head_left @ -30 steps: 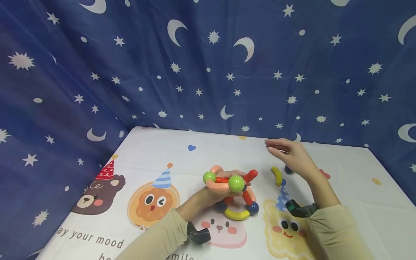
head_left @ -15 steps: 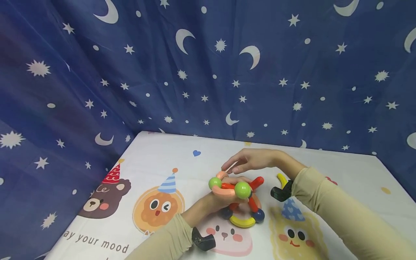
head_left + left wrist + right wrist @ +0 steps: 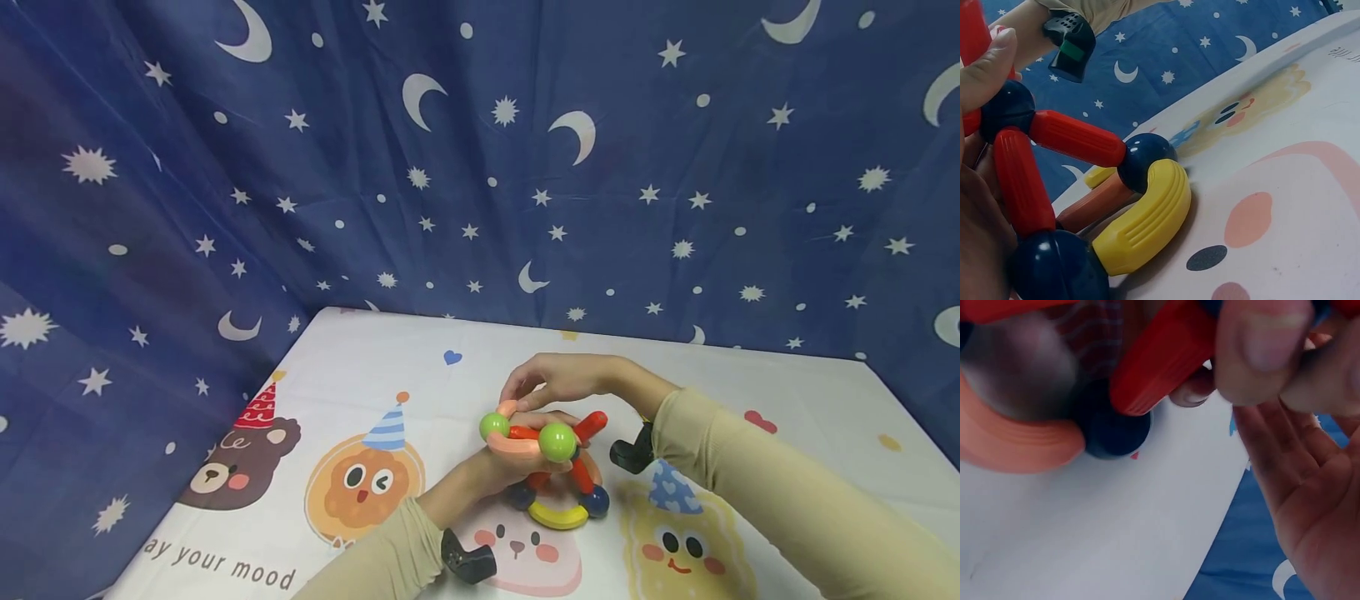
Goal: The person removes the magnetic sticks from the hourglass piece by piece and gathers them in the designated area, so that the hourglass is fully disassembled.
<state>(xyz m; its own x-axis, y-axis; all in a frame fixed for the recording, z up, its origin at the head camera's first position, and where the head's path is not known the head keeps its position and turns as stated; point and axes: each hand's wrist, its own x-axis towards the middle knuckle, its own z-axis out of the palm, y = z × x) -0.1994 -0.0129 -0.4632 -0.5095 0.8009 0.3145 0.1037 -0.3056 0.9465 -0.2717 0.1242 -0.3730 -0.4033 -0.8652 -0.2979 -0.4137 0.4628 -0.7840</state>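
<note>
My left hand grips a ball-and-stick building toy standing on the table. Its base has a yellow curved stick between navy balls, with red sticks rising to another navy ball under my left thumb. Two green balls and pink curved sticks form its upper part. At its far left end, my right hand has thumb and fingertips around the end of a pink curved stick. In the right wrist view, left fingers partly cover the right hand's fingertips.
A loose yellow curved stick lies right of the toy, mostly hidden behind the right forearm in the head view. The white tablecloth carries printed cartoon faces. A blue star-and-moon curtain hangs behind and at left.
My right hand has come from the right side of the table over to the toy's far left end, and its fingers have closed in on the pink stick. The left hand keeps its grip.
</note>
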